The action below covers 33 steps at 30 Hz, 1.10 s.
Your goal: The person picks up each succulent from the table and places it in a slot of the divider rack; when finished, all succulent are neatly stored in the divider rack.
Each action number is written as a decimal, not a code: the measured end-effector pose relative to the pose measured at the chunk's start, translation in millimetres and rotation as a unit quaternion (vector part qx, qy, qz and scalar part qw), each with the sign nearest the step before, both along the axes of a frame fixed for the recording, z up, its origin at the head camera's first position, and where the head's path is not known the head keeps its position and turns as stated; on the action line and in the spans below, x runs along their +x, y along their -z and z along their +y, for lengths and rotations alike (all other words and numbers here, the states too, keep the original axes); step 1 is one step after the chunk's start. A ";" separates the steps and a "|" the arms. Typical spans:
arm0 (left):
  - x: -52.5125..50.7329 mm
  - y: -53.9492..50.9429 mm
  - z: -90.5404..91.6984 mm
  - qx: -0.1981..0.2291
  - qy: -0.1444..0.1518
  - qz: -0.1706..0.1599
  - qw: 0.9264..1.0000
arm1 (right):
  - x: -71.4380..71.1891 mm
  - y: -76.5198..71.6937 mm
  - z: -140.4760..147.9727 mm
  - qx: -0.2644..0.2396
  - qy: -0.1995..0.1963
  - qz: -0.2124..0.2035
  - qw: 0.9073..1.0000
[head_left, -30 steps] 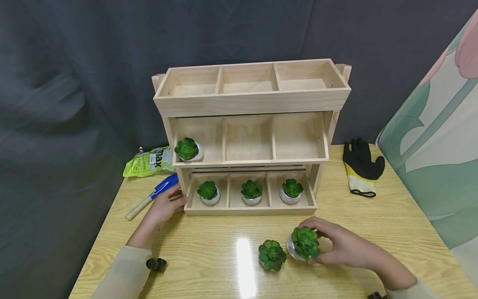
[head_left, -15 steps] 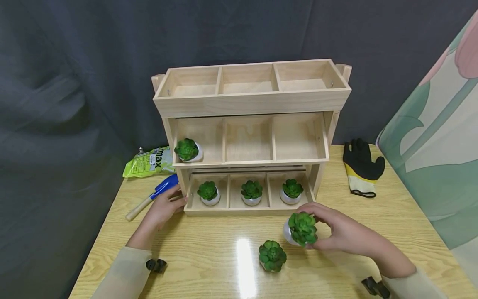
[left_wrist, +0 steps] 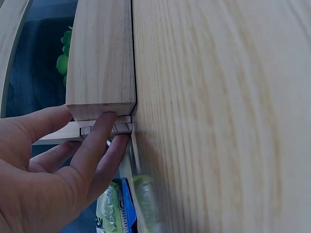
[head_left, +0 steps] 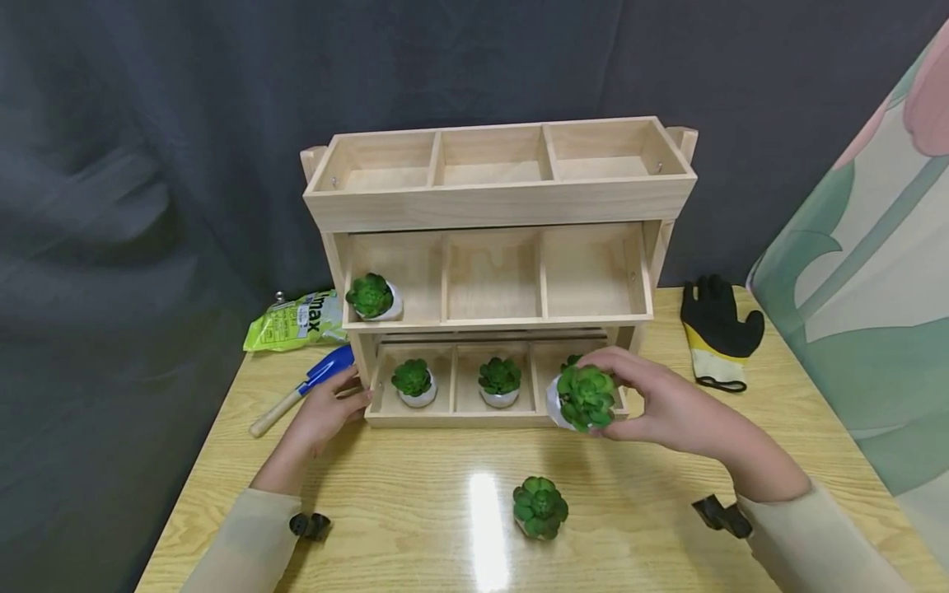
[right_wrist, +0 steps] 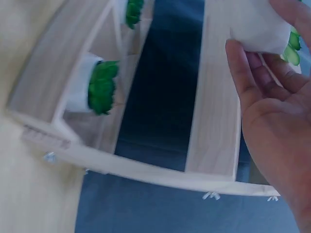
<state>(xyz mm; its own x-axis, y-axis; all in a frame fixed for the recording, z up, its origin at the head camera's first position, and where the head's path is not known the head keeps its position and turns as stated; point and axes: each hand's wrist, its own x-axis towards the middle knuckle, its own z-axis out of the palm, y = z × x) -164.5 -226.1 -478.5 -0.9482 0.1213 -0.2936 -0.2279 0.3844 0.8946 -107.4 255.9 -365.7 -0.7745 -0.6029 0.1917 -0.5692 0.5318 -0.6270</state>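
My right hand [head_left: 667, 403] grips a potted succulent [head_left: 586, 399] by its white pot, in the air before the bottom tier's right compartment. In the right wrist view, thumb and fingers hold that white pot [right_wrist: 260, 24], its leaves partly out of frame. My left hand [head_left: 330, 412] touches the lower left end of the wooden plant shelf [head_left: 500, 203]; in the left wrist view its fairly straight fingers [left_wrist: 99, 138] rest against the tray's end. Three potted succulents stand in the bottom tier, the right one mostly hidden. Another succulent [head_left: 371, 296] stands in the middle tier's left compartment.
One potted succulent [head_left: 540, 507] stands on the wooden table [head_left: 400, 511] in front of the shelf. A blue trowel [head_left: 304, 389] and a green bag [head_left: 296, 323] lie to the left. To the right lies a black work glove [head_left: 717, 329].
My right hand has lifted the potted succulent off the table and carried it forward to the shelf's bottom right. The left hand has stayed in place.
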 end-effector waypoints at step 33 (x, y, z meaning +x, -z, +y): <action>-1.5 0.9 -0.3 0.006 0.002 -0.001 1.000 | -98.7 -62.4 -82.7 -0.028 0.030 0.024 0.999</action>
